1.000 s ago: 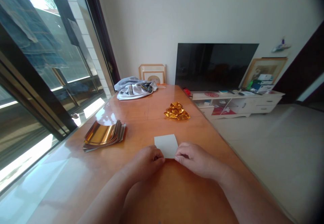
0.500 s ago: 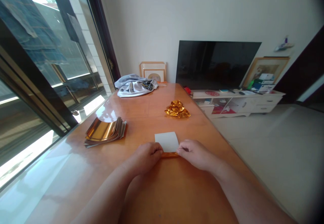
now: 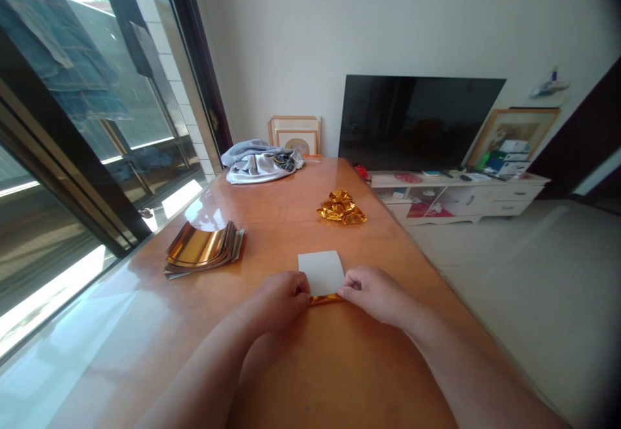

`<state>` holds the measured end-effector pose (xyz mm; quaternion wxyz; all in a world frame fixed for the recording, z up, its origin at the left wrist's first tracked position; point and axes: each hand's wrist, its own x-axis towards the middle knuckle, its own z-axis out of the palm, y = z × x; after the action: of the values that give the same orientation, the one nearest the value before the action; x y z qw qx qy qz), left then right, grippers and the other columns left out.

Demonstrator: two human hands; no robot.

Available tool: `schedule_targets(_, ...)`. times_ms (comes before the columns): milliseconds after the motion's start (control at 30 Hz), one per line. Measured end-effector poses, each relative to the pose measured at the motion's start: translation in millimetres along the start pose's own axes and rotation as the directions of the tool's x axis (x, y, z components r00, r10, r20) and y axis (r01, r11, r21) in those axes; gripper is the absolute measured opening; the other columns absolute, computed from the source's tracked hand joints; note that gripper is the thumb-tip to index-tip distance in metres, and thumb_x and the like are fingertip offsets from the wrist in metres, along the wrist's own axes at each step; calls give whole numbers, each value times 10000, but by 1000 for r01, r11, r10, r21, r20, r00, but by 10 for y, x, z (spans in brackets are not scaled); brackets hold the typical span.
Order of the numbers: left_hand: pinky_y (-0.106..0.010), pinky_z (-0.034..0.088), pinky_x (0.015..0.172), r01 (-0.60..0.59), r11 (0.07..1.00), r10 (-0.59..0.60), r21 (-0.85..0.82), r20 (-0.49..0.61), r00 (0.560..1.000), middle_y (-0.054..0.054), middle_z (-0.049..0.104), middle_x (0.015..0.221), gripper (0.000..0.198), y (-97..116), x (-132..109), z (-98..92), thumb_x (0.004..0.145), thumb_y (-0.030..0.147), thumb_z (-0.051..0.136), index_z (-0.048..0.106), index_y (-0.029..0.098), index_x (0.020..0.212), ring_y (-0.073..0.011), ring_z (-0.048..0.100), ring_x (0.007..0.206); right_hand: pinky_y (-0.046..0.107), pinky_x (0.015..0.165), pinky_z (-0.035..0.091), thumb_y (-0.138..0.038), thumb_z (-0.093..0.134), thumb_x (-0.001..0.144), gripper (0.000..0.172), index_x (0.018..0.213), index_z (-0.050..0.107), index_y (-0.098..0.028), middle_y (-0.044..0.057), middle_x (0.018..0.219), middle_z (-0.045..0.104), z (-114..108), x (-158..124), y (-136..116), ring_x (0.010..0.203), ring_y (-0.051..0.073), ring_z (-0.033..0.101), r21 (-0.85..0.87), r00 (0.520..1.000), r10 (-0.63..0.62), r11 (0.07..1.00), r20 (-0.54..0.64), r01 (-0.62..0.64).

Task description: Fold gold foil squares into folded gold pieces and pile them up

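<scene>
A small sheet of gold foil paper (image 3: 321,274) lies on the wooden table with its white side up. Its near edge is turned up into a narrow gold strip. My left hand (image 3: 287,294) pinches the near left corner between thumb and fingers. At the near right corner my right hand (image 3: 363,290) pinches the same edge. To the left rests a curved stack of gold foil sheets (image 3: 200,248). Beyond the sheet sits a small heap of shiny folded or crumpled gold foil pieces (image 3: 341,208).
The wooden table (image 3: 272,215) stretches away toward the wall. A bundle of grey cloth (image 3: 262,162) lies at its far end. A television (image 3: 417,121) stands on a white cabinet (image 3: 514,194) to the right. Sliding glass doors (image 3: 145,92) run along the left.
The gold strip at the sheet's near edge looks slightly tilted now, and more of the white side shows above it. Both hands keep their pinch. The view has shifted slightly.
</scene>
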<state>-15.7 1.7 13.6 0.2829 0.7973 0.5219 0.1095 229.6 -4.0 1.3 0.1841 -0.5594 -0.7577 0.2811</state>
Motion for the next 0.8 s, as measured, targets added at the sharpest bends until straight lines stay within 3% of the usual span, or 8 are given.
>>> schedule_targets(800,-258,258,556,28,991,-25,132,-21,999,-7,646,745,129,37,-6,41,778,295,537,604,208,712,-146,529,665,238,547,301,-378,652,831,192,740,648,-208,-7,759,702,25,21,42,665,135,584,-42,1000,-5,999,14,6)
